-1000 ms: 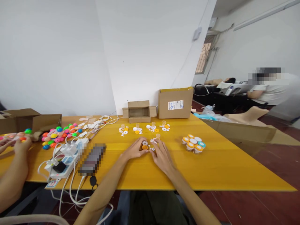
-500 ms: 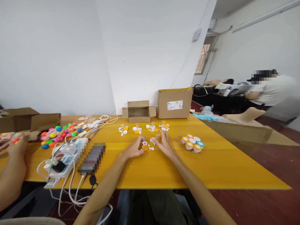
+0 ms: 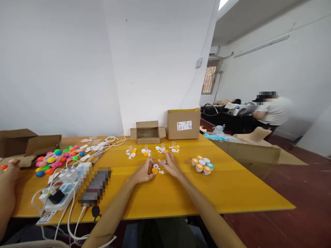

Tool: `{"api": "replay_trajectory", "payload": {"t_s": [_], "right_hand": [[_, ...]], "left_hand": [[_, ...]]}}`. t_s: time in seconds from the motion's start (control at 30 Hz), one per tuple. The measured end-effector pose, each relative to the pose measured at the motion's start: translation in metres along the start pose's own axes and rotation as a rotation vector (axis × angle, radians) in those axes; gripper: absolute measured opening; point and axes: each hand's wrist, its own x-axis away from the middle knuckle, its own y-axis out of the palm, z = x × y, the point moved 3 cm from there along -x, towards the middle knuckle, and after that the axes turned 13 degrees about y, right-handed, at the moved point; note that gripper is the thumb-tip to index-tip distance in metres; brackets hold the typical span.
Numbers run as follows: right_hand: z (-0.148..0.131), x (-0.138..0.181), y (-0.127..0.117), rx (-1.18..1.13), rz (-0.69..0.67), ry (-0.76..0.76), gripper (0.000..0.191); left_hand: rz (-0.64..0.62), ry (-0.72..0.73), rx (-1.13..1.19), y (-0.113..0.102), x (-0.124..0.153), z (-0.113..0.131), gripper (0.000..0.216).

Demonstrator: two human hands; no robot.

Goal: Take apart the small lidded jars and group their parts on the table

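Observation:
My left hand (image 3: 142,173) rests on the yellow table (image 3: 232,193) with its fingers spread, next to an orange round lid (image 3: 154,170) and small white discs (image 3: 160,171). My right hand (image 3: 170,166) lies just right of these parts, fingers stretched out and apart, holding nothing. Beyond the hands, several little piles of white and orange parts (image 3: 152,150) stand in a row. A cluster of small capped jars (image 3: 202,165) with orange, white and teal lids stands to the right.
Two cardboard boxes (image 3: 147,132), (image 3: 183,124) stand at the table's back. A power strip with white cables (image 3: 62,187) and a dark device (image 3: 94,187) lie at left, past them colourful balls (image 3: 55,159). Another person's hand (image 3: 9,172) works at far left. A seated person (image 3: 271,110) is at the back right.
The camera has tilted up and back, so everything sits lower and smaller. My right hand opened and slid away from the orange lid; my left hand stayed beside it.

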Motion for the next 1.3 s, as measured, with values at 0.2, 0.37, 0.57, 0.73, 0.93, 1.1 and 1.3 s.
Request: {"api": "replay_trajectory", "payload": {"t_s": [0.2, 0.37, 0.57, 0.73, 0.93, 1.1, 1.3], "right_hand": [[0.0, 0.001, 0.008, 0.073, 0.006, 0.033, 0.056], [-0.009, 0.001, 0.005, 0.143, -0.06, 0.029, 0.051], [-0.016, 0.009, 0.005, 0.174, -0.118, -0.05, 0.052], [-0.015, 0.018, 0.011, 0.26, -0.107, -0.084, 0.072], [-0.025, 0.023, 0.014, 0.41, -0.128, -0.093, 0.078], [-0.038, 0.027, 0.008, 0.457, -0.184, -0.081, 0.073], [-0.042, 0.034, 0.005, 0.511, -0.153, -0.165, 0.071]], "left_hand": [[0.016, -0.028, 0.013, 0.0, -0.003, 0.002, 0.049], [0.021, -0.045, -0.03, -0.002, -0.005, 0.002, 0.062], [0.179, 0.051, -0.146, -0.009, -0.004, 0.01, 0.049], [0.457, 0.188, -0.313, -0.019, -0.002, 0.003, 0.029], [0.556, 0.235, -0.456, -0.023, 0.0, 0.003, 0.026], [0.595, 0.305, -0.476, -0.024, -0.001, 0.013, 0.021], [0.621, 0.37, -0.542, -0.023, 0.001, 0.013, 0.024]]}}
